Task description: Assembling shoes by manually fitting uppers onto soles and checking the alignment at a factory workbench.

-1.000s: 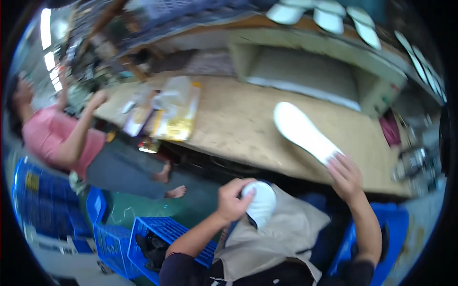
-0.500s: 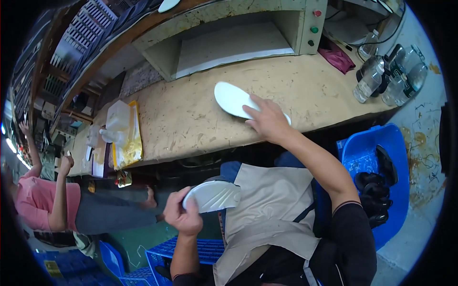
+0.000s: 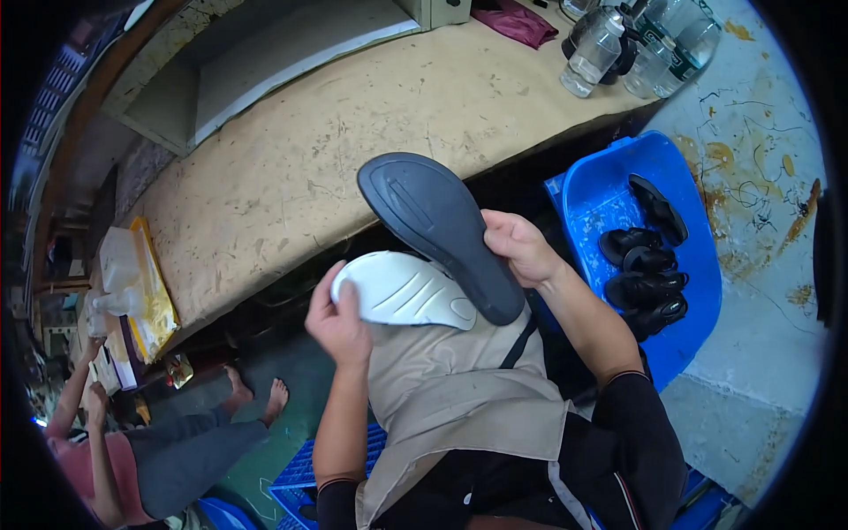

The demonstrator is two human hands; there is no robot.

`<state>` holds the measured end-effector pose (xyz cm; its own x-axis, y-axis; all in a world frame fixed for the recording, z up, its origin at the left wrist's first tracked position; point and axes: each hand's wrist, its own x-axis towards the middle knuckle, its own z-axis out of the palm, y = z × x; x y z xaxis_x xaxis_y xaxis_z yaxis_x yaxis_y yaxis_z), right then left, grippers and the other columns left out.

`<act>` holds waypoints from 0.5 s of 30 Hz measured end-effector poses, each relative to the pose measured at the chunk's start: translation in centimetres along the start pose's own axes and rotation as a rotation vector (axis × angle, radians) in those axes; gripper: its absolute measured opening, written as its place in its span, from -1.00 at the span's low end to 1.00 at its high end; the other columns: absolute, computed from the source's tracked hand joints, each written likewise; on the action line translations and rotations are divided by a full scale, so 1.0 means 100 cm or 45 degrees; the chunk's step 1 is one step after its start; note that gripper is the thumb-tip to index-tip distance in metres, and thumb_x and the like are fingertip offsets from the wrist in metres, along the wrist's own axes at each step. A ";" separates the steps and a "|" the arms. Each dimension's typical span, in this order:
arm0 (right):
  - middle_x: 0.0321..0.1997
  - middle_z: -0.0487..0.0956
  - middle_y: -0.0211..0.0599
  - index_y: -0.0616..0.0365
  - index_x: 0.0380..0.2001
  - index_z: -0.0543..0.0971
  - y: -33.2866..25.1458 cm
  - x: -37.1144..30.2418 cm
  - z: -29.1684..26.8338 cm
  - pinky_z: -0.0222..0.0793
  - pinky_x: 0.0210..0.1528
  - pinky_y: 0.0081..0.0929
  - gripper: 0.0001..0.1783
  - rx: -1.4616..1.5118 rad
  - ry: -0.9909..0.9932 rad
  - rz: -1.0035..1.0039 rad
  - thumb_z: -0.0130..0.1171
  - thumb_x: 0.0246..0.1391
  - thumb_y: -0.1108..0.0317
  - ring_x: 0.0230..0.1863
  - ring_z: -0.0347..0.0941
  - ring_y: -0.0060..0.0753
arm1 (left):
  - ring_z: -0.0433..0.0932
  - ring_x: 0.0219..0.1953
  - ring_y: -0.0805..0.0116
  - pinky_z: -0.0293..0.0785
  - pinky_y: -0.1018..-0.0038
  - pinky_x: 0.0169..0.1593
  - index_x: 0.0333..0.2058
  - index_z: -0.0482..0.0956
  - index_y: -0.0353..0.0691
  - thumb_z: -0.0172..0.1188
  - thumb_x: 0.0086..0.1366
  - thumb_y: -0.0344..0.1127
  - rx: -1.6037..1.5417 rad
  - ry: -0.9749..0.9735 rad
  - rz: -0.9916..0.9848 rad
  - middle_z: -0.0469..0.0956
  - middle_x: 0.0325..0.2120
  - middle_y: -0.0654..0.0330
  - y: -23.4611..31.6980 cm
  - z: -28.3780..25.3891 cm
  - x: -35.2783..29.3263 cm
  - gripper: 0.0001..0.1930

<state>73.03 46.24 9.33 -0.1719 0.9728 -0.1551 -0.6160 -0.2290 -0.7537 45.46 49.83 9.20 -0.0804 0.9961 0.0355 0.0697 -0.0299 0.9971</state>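
Over my lap, my left hand [image 3: 340,325] grips a white, sole-shaped piece [image 3: 397,287] by its rounded end, thumb on top. Slanting ridges run across its upper face, and a small oval mark shows at the other end. My right hand [image 3: 523,247] holds a dark grey shoe sole [image 3: 428,208] by its side edge. This sole is tilted up, with a rim line and a raised strip on the face toward me. Its lower end overlaps the tip of the white piece; whether they touch I cannot tell. Most of my right fingers are hidden behind the sole.
A paper-covered workbench [image 3: 291,190] runs across in front. Plastic bottles [image 3: 592,57] and a maroon cloth [image 3: 517,22] lie at its far right. Right of me, a blue bin [image 3: 579,203] holds several black shoes [image 3: 649,291]. Another person [image 3: 163,459] is at the left.
My right hand has left the bench and come back toward my lap, now holding the dark sole. The white piece it touched there is gone from the bench. My view has shifted right.
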 end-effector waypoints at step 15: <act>-0.29 0.63 -0.28 0.33 -0.12 0.56 0.047 -0.010 0.012 0.38 -0.27 -0.69 -0.73 -0.265 0.058 0.242 0.07 0.27 0.32 -0.38 0.46 -0.56 | 0.57 -0.07 0.37 0.49 0.53 0.04 0.12 0.48 -0.48 -0.06 0.55 -0.23 -0.863 -0.050 -0.494 0.59 -0.03 -0.01 -0.033 -0.023 -0.003 -0.60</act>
<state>69.42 44.12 6.73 -0.2318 0.9146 -0.3312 -0.4039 -0.4003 -0.8226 42.95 49.43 6.02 0.0615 0.9475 -0.3138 -0.5800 0.2898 0.7613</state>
